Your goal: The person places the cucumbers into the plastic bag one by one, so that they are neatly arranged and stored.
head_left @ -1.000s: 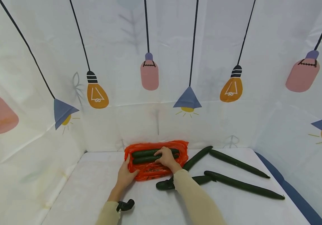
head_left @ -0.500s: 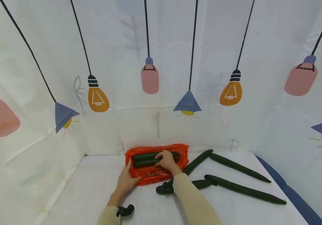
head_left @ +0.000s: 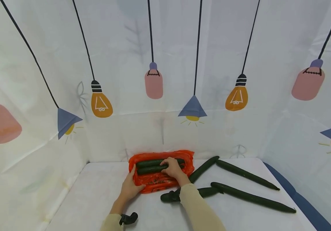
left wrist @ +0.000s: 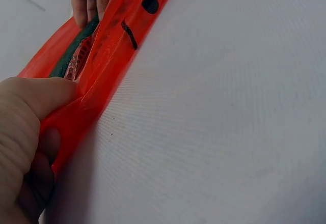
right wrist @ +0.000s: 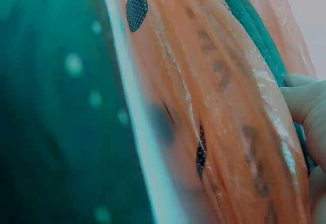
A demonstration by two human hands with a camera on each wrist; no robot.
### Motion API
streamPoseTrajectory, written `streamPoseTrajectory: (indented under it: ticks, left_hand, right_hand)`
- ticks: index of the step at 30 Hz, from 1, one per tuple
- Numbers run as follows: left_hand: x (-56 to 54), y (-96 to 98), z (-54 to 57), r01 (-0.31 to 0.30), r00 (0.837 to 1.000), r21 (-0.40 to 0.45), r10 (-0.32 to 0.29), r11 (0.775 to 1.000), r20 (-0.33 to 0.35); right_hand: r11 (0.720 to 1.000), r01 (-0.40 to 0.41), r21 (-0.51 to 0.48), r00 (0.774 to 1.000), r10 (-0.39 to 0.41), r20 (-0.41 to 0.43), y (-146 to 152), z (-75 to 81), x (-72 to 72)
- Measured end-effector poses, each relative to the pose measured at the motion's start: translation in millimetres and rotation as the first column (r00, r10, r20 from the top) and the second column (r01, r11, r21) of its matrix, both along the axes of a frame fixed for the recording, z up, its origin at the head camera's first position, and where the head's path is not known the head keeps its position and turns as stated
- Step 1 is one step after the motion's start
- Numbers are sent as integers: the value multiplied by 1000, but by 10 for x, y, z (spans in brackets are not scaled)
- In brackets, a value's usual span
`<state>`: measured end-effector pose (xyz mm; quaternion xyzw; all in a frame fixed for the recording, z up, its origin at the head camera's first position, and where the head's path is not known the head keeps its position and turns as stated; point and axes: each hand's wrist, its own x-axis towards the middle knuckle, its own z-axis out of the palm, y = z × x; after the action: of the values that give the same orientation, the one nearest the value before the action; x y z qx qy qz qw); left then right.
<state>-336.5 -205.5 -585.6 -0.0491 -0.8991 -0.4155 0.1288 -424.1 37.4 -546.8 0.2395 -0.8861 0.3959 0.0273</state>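
Observation:
A red plastic bag (head_left: 161,186) lies spread at the back middle of the table, with two dark green cucumbers side by side in it, a rear cucumber (head_left: 149,163) and a front cucumber (head_left: 149,169). My left hand (head_left: 128,186) grips the bag's left end; in the left wrist view the thumb (left wrist: 53,92) presses over its edge, the fingers curled beneath. From the right, my right hand (head_left: 173,169) reaches over the bag and holds the front cucumber between thumb and fingers. The right wrist view shows the right thumb (right wrist: 300,92) against green skin, past the bag's folds.
Several long cucumbers lie loose to the right: one cucumber (head_left: 204,169) slanting beside the bag, another (head_left: 247,175) behind, a third (head_left: 253,198) in front. The right sleeve (head_left: 198,207) partly covers another cucumber (head_left: 210,192). A patterned white cloth wall (head_left: 162,134) rises behind the table.
The whole scene has shifted lower in the head view. Both hands keep nearly the same places on the bag and the cucumber.

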Motion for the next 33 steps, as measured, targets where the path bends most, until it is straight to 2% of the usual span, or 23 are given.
streamPoseTrajectory:
  ticks: [5,13,19,24,28,33]
  left_hand:
    - [18,-19,-34,4,1000,-2,-4,1000,-27]
    - [37,-19,-24,5,1000,-11,-5,1000,-15]
    - [33,-1,10,-3,1000,-13,3,1000,4]
    - [25,6,31,-5,1000,-12,5,1000,16]
    - [9,-2,32,-10,1000,-26,11,1000,11]
    - [22,-17,32,-13,1000,-30,13,999,0]
  right_hand:
    - [997,16,-81,999,-13,36,43,76,62]
    - [983,-96,-157,990,111,85,225,426,274]
    - [985,-126,-121,991,131,33,406,604,442]
    - [984,-147,-100,988,152,41,589,694,630]
    - [986,-155,-67,986,158,44,742,714,773]
    - [987,-162,-14,986,163,41,927,657,950]
